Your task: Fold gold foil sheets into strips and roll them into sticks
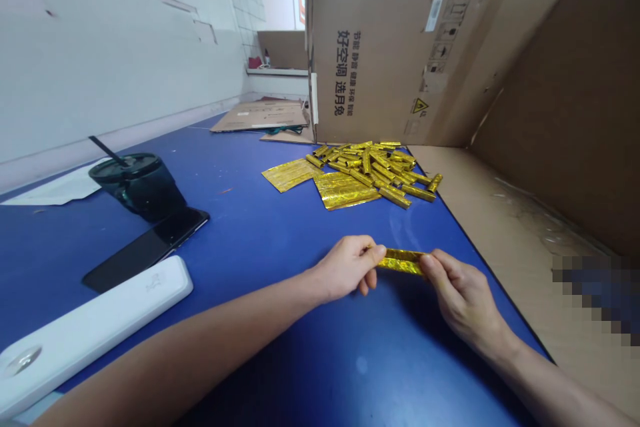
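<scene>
Fingers (375, 259) of both hands: what was their state?

Clenched in a pinch, not released. The left hand (343, 269) and right hand (463, 300) each gripped one end of a gold holographic foil strip (401, 261), held above the blue table (260, 280).

What lay beyond the fingers?

Straight ahead, a heap of rolled gold foil tubes (375, 167), with flat gold foil sheets (343, 190) at its near edge, before a cardboard box (375, 60).

And left of the fingers?

A dark tumbler (137, 187), a black smartphone (150, 247) and a white plastic case (90, 327).
</scene>
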Motion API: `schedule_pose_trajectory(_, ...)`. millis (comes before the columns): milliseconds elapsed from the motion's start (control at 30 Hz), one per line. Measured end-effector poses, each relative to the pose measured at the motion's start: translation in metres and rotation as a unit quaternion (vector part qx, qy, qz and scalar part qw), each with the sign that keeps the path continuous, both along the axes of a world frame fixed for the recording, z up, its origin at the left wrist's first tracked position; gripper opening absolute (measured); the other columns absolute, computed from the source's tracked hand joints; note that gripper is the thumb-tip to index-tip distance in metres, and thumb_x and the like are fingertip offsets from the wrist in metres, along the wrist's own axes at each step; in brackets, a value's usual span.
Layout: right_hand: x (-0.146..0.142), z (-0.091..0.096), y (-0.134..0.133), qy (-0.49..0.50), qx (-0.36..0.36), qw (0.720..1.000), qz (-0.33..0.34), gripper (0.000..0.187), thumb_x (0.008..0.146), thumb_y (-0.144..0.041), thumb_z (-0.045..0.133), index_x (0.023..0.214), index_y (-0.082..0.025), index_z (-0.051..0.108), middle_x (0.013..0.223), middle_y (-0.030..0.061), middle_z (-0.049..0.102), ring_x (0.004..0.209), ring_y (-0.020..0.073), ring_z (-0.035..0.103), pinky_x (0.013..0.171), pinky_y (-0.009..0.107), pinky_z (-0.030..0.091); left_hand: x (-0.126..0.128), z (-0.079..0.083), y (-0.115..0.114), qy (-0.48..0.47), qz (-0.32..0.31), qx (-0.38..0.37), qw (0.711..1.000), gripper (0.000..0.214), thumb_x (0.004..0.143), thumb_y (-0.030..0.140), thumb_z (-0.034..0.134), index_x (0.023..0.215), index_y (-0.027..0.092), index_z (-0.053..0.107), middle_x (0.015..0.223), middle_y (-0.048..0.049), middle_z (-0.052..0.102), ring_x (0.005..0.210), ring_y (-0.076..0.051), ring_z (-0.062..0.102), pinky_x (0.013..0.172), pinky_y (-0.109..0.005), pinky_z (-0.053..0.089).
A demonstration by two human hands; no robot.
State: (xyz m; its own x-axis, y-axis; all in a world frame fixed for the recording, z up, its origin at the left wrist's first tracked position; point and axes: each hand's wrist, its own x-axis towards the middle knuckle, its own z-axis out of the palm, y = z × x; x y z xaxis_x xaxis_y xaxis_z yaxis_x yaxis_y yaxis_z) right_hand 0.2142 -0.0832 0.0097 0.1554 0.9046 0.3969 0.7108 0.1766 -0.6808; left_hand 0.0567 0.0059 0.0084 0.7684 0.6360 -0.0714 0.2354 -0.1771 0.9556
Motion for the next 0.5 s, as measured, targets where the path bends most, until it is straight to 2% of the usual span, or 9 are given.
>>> schedule_pose_trajectory(67,0.001,-0.001,0.001,0.027,-0.023,0.999,0.005,0.036,0.083,-0.042,0.036,0.054,-0.021,0.033,0.050,-0.0053,0.027,0.044,0.0092,0.026,0.041,0.023,0.023,0.001,-0.001,-0.001,-0.007,0.015,-0.005,1.000,0.028,0.082,0.042,0.033,0.069,0.017,0.040,0.047,0.0056,0.047,0.034,-0.006,0.039,0.036,-0.016,0.027)
schedule_pose_trajectory(133,0.002,-0.003,0.002,0.089,-0.067,0.993,0.025,0.037,0.083,-0.044,0.035,0.055,-0.020,0.034,0.051,-0.0052,0.029,0.045,0.0089,0.026,0.040,0.022,0.022,0.002,-0.001,0.000,0.000,0.043,0.032,0.999,0.027,0.081,0.038,0.035,0.065,0.017,0.039,0.043,0.0071,0.042,0.034,-0.005,0.035,0.037,-0.017,0.026)
schedule_pose_trajectory(267,0.004,-0.005,0.005,0.207,-0.134,0.964,0.099,0.036,0.080,-0.049,0.039,0.060,-0.020,0.038,0.051,-0.0061,0.028,0.044,0.0077,0.022,0.038,0.021,0.018,0.002,0.001,-0.001,0.012,0.097,0.112,0.989,0.027,0.081,0.034,0.037,0.060,0.017,0.039,0.043,0.0070,0.040,0.039,-0.006,0.034,0.042,-0.019,0.026)
schedule_pose_trajectory(367,0.002,-0.006,0.005,0.230,-0.153,0.954,0.121,0.033,0.075,-0.048,0.049,0.061,-0.019,0.040,0.052,-0.0067,0.028,0.044,0.0071,0.020,0.038,0.021,0.016,0.002,0.002,-0.009,0.016,0.088,0.147,0.985,0.026,0.082,0.033,0.036,0.062,0.017,0.040,0.046,0.0063,0.042,0.044,-0.007,0.037,0.045,-0.020,0.026)
schedule_pose_trajectory(500,-0.003,-0.005,0.003,0.254,-0.186,0.940,0.132,0.038,0.079,-0.049,0.042,0.058,-0.018,0.042,0.047,-0.0074,0.027,0.042,0.0068,0.019,0.038,0.022,0.014,0.000,0.003,-0.017,0.027,0.058,0.174,0.983,0.025,0.083,0.030,0.035,0.063,0.017,0.040,0.049,0.0063,0.042,0.047,-0.007,0.037,0.048,-0.020,0.026)
